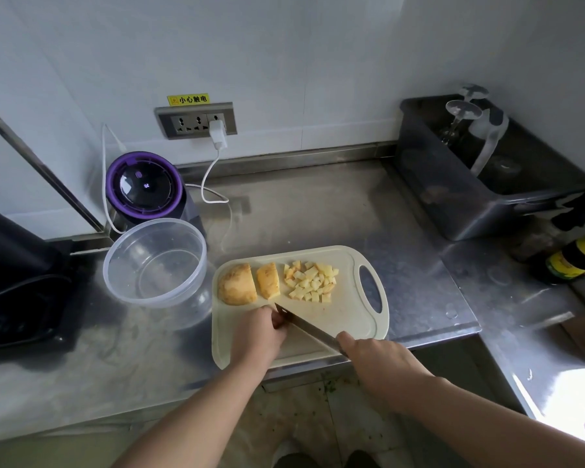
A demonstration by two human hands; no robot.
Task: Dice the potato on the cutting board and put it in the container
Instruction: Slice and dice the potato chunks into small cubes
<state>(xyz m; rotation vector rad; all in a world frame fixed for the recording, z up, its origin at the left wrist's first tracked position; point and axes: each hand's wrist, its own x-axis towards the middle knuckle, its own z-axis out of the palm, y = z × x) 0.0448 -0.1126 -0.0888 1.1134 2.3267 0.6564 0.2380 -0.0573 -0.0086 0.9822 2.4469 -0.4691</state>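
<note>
A pale cutting board [345, 319] lies on the steel counter. On its far side lie a large potato chunk [237, 284], a smaller potato wedge [268, 280] and a pile of several potato dice [311, 282]. My right hand [375, 359] grips the handle of a knife [304, 327], whose blade slants up-left across the board. My left hand [259, 334] rests on the board with its fingers curled down against the blade. Whatever lies under those fingers is hidden. A clear round container [154, 263] stands just left of the board with no potato in it.
A purple-lidded appliance [145, 185] stands behind the container, with a white cable [213, 170] running to a wall socket. A dark bin [480, 184] sits at the back right, with bottles [574, 258] at the right edge. A black object [17, 282] sits on the left.
</note>
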